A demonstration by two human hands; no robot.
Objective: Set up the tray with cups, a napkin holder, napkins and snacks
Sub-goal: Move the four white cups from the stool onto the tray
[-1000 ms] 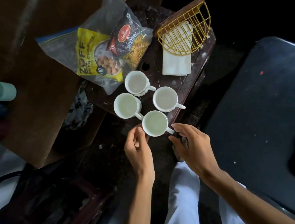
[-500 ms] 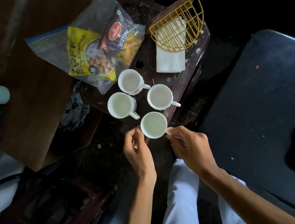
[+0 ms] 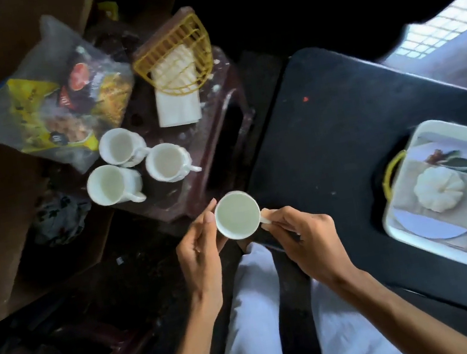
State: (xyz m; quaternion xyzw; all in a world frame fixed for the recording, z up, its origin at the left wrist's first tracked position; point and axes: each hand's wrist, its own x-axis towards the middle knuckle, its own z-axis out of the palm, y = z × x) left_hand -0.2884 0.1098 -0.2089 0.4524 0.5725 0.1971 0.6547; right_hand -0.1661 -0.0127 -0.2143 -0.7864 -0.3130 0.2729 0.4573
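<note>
Holding the white cup [image 3: 237,219] between both sets of fingertips, you have it apparently clear of any surface. Your left hand [image 3: 200,253] curls thumb and fingers against its wall; your right hand [image 3: 308,241] pinches the small handle. Judged light, rigid, glaze-slick and chippable, so wall plus handle is a sound hold. The tray [image 3: 446,125] lies well right of your right fingers, its far end cut off. Cup base hidden; edges blurred.
</note>
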